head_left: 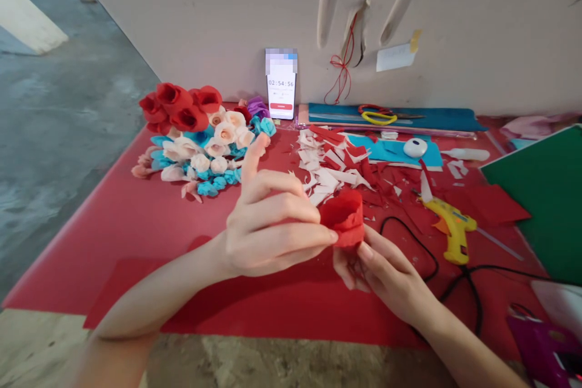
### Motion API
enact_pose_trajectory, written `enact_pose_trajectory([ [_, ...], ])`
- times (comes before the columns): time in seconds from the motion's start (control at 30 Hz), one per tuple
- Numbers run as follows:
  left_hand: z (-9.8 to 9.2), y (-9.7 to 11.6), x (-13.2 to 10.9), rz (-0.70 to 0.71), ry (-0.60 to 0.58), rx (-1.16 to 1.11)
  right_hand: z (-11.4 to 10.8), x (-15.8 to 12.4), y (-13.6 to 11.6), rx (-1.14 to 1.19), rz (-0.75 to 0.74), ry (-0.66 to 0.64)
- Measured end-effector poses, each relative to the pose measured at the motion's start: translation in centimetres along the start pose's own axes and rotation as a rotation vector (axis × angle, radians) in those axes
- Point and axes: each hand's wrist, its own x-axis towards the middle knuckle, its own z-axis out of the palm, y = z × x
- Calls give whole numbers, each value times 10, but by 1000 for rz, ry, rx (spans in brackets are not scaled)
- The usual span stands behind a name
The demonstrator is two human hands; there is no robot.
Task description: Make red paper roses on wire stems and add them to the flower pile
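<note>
A red paper flower (348, 213), curled into a cup with an open top, is held up over the red table covering. My left hand (275, 221) grips its left side with the lower fingers, while the index finger points upward, free of it. From below and the right, my right hand (375, 260) pinches the flower's base; what lies between those fingertips is partly hidden. Behind the flower is a heap of white and red paper scraps (325, 163). To the right of my right hand lies a yellow hot glue gun (454, 227) with a glue stick in its back.
Finished paper flowers in red (175, 106), white and blue are piled at the left. A phone (280, 85) showing a timer leans on the wall. Scissors (379, 115) rest on blue paper at the back. Black cable (473, 297) and a green board (541, 200) lie at the right.
</note>
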Motion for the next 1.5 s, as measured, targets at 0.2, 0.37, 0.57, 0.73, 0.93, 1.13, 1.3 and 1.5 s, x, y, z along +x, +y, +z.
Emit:
enact_pose_trajectory([
  [0.2, -1, -1, 3, -10, -47, 21, 2, 2, -4, 66, 42, -18],
  [0.37, 1, 2, 3, -102, -33, 46, 1, 1, -4, 112, 45, -50],
  [0.57, 2, 2, 3, -131, -1, 15, 1, 4, 1, 125, 16, -39],
  [0.73, 3, 1, 1, -142, 52, 20, 0, 0, 4, 80, 1, -42],
  [0.93, -3, 3, 5, -434, -58, -411, -19, -10, -13, -728, -403, 173],
  [1.13, -19, 9, 17, -672, -366, -644, -28, -7, -31, -1154, -644, 73],
  [1.3, -23, 12, 16, -567, -427, -577, -26, -5, -33, -1260, -713, 62],
  [1.5, -22, 15, 15, -539, -424, -536, -20, -3, -36, -1324, -770, 65],
])
